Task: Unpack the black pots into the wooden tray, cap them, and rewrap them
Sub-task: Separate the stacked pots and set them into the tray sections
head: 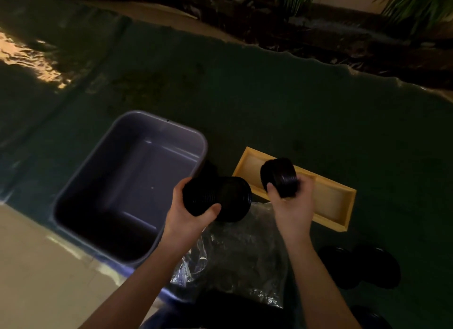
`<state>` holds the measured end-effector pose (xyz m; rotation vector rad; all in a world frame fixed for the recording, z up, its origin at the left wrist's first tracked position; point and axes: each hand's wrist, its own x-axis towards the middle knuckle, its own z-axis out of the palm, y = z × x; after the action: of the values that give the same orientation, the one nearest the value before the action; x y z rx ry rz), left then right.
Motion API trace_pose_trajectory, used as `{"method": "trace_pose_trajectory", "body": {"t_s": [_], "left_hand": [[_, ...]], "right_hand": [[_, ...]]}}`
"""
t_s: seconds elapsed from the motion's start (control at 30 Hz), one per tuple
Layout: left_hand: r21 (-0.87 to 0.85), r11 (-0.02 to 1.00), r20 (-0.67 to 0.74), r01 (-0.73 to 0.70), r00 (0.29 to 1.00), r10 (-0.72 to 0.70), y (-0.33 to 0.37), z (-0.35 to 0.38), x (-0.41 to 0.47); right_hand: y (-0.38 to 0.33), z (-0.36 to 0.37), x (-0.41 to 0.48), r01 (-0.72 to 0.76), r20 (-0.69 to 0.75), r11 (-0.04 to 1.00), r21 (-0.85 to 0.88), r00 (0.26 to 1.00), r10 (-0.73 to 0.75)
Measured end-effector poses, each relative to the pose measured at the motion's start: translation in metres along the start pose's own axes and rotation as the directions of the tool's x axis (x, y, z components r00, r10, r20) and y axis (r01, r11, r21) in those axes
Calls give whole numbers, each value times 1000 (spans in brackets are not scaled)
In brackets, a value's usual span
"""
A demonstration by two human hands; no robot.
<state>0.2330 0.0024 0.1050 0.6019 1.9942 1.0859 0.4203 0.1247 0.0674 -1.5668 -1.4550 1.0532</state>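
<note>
My left hand (193,209) grips a nested stack of black pots (220,197), held on its side above the clear plastic wrap (235,260). In my right hand (290,201) is a shorter stack of black pots (279,176), also tilted sideways, over the left end of the wooden tray (328,201). The tray is yellow, long and narrow, with dividers; its visible compartments hold nothing. The crumpled wrap lies on the green mat below both hands. Dark round caps (360,267) lie on the mat at the lower right.
A grey plastic tub (132,179), nothing inside it, stands to the left of the tray on the green mat (269,103). A soil bed with plants (318,17) runs along the far edge. Pale flooring (36,267) shows at the lower left.
</note>
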Motion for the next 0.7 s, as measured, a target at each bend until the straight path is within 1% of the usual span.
{"method": "trace_pose_trajectory", "body": {"t_s": [0.07, 0.13, 0.17, 0.23, 0.3, 0.37, 0.47, 0.57, 0.6, 0.63, 0.67, 0.7], "left_hand": [[-63, 998, 0, 2, 1000, -2, 2, -1, -1], [-130, 992, 14, 4, 1000, -3, 7, 2, -2], [-157, 987, 19, 10, 1000, -7, 9, 2, -3], [-198, 980, 31, 23, 999, -17, 11, 3, -5], [-224, 974, 42, 36, 999, -27, 12, 3, -6], [-235, 971, 49, 47, 998, -37, 12, 1, -7], [-230, 972, 47, 50, 998, -40, 8, -2, -5], [-237, 970, 31, 57, 998, -51, 6, -3, -3], [-244, 968, 27, 60, 998, -55, 6, -3, -2], [-248, 967, 25, 60, 998, -56, 6, -3, -2], [-246, 968, 28, 57, 998, -52, 6, -2, -1], [-237, 970, 31, 51, 998, -45, 7, -2, -1]], "right_hand": [[10, 21, 21, 121, 59, 973, -195, 992, -111], [22, 41, 41, 275, 159, 883, -381, 960, -230], [26, 50, 50, 336, 223, 834, -437, 939, -262], [34, 64, 63, 420, 344, 738, -528, 900, -266], [40, 72, 68, 477, 430, 651, -590, 869, -246], [44, 74, 70, 506, 470, 611, -609, 850, -235], [47, 70, 78, 520, 524, 614, -594, 829, -196], [44, 61, 83, 554, 661, 606, -572, 748, -60], [41, 58, 81, 550, 675, 623, -556, 736, -48], [38, 55, 77, 540, 664, 656, -527, 743, -79], [32, 51, 71, 513, 616, 708, -485, 775, -140], [26, 45, 63, 465, 522, 778, -422, 826, -211]]}}
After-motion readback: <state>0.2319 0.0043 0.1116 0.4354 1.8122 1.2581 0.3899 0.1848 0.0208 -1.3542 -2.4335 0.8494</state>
